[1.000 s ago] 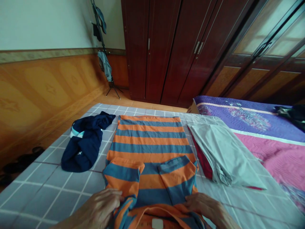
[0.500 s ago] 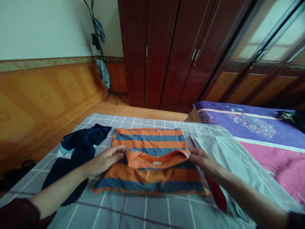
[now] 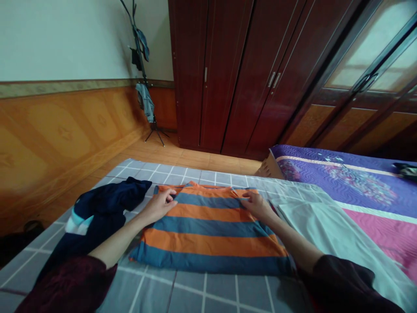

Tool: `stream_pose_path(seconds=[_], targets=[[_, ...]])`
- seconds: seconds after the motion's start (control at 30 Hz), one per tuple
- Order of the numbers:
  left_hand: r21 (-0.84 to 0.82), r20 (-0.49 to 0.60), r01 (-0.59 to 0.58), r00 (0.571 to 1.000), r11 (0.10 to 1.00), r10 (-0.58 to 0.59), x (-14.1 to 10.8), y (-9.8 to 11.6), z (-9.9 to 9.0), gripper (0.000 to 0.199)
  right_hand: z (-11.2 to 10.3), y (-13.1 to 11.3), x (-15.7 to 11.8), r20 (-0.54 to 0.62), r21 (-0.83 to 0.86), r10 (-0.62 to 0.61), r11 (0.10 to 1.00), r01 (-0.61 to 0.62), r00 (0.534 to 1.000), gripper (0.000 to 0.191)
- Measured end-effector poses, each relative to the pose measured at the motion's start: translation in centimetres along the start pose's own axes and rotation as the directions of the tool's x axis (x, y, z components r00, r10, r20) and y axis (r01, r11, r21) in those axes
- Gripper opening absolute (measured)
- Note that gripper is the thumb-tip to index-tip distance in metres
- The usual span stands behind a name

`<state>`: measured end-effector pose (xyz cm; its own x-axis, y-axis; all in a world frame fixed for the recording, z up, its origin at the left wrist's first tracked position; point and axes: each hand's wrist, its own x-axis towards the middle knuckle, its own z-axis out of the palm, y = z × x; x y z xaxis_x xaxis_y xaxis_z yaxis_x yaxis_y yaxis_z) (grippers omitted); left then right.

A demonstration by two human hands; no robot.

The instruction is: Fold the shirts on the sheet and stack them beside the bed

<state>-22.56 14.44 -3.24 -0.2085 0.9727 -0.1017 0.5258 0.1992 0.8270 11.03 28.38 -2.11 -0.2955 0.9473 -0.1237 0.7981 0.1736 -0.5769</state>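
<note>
- Head view, centre: the orange-and-blue striped shirt (image 3: pixel 211 225) lies folded on the grey checked bedcover (image 3: pixel 190 293), its collar at the far edge and a broad fold toward me.
- Head view, left: my left hand (image 3: pixel 159 205) rests at the shirt's upper left, fingers partly curled, thumb close to them; whether they pinch cloth I cannot tell. Beside that forearm lies a crumpled navy garment (image 3: pixel 106 198).
- Head view, right: my right hand (image 3: pixel 258 206) mirrors it near the collar's other end, fingers bent and tips at the cloth; their grip is likewise unclear. Beyond that forearm lies a pale grey folded cloth (image 3: pixel 316 226).
- Head view, background: a dark red wardrobe (image 3: pixel 224 78).
</note>
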Motion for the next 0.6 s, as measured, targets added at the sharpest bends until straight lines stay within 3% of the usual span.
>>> stream_pose_path(seconds=[0.07, 0.13, 0.2, 0.27, 0.37, 0.43, 0.6], targets=[[0.178, 0.013, -0.025, 1.000, 0.984, 0.023, -2.3, -0.1, -0.8, 0.051, -0.9, 1.0, -2.2, -0.033, -0.086, -0.080, 0.993, 0.077, 0.996, 0.044], [0.299, 0.021, -0.029, 0.999, 0.954, 0.024, -5.3, -0.5, -1.6, 0.055, -1.4, 2.7, -5.7, -0.054, -0.217, -0.283, 0.939, 0.266, 0.958, 0.049], [0.409, 0.021, -0.103, 0.994, 0.907, 0.104, -8.8, -1.4, -2.2, 0.057, -1.4, 5.0, -9.8, -0.047, -0.398, -0.544, 0.779, 0.484, 0.838, 0.051], [0.542, 0.066, -0.262, 0.960, 0.798, 0.271, -12.0, -2.6, -2.4, 0.058, -0.7, 7.4, -13.4, 0.002, -0.528, -0.670, 0.630, 0.569, 0.743, 0.060], [0.701, 0.191, -0.439, 0.875, 0.562, 0.445, -14.6, -4.1, -1.9, 0.061, 0.4, 9.7, -16.0, 0.015, -0.651, -0.702, 0.533, 0.540, 0.712, 0.064], [0.746, 0.212, -0.451, 0.859, 0.490, 0.467, -14.8, -4.3, -1.5, 0.061, 0.4, 9.7, -15.9, 0.019, -0.683, -0.708, 0.507, 0.526, 0.706, 0.055], [0.674, 0.180, -0.446, 0.872, 0.589, 0.454, -14.8, -2.2, -2.2, 0.048, -2.4, 6.9, -15.4, 0.061, -0.587, -0.755, 0.502, 0.636, 0.653, 0.041]])
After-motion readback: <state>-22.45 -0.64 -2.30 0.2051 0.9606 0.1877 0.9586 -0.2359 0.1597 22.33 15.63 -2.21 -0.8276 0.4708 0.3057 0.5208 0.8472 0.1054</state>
